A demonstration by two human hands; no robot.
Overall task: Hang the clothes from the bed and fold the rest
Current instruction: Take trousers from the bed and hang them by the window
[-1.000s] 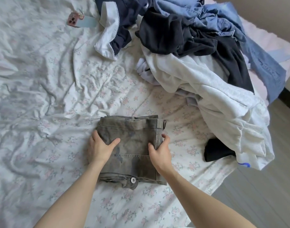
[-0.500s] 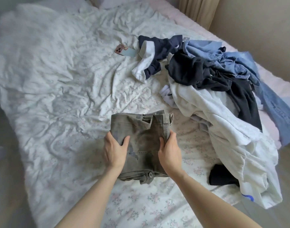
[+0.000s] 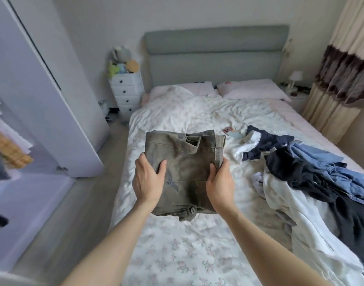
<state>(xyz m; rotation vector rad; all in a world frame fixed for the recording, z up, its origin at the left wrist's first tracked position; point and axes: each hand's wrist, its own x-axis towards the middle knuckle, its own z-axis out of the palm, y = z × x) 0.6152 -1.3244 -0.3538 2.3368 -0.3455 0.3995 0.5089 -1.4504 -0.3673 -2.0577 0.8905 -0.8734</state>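
Observation:
Folded olive-grey trousers (image 3: 187,164) are held up above the bed (image 3: 177,244), a metal button showing at their lower edge. My left hand (image 3: 148,182) grips their left side with the thumb on top. On their right side, my right hand (image 3: 219,186) grips the same way. To the right on the bed lies a pile of clothes: a white garment (image 3: 296,219), a black garment (image 3: 305,178), blue denim (image 3: 329,166) and a navy and white piece (image 3: 259,145).
A pink phone (image 3: 228,130) lies on the sheet beyond the trousers. A wardrobe with hanging clothes (image 3: 9,149) and its open door (image 3: 53,100) stands at the left. A white drawer unit (image 3: 126,93) is by the grey headboard (image 3: 214,54). Curtains (image 3: 342,79) hang at the right.
Both hands have lifted the folded trousers off the bed. My view has tilted up from the sheet, so the headboard, wardrobe and curtains are now in sight.

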